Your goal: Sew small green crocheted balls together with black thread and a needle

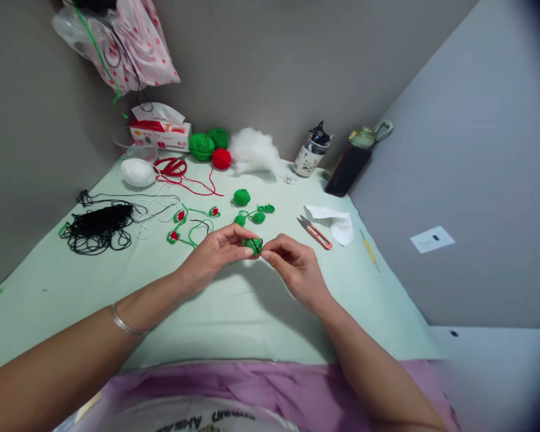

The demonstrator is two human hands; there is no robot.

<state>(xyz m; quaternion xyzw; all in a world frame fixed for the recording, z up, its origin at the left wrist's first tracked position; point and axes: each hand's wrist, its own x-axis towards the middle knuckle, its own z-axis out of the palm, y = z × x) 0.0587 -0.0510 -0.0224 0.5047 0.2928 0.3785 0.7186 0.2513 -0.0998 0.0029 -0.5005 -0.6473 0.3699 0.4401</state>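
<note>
Between the thumb and fingers of my left hand is a small green crocheted ball with dark yarn across it. Close against its right side, my right hand pinches with thumb and forefinger; what lies in that pinch is too small to make out. Just beyond my hands lie small green crocheted pieces and a little green yarn ball. Left of them are red-and-green crocheted pieces with trailing green yarn.
Orange thread snips, a white cloth and a yellow-handled crochet hook lie to the right. Tangled black yarn is at left. Behind stand red-handled scissors, a tissue box, white stuffing and a pen jar.
</note>
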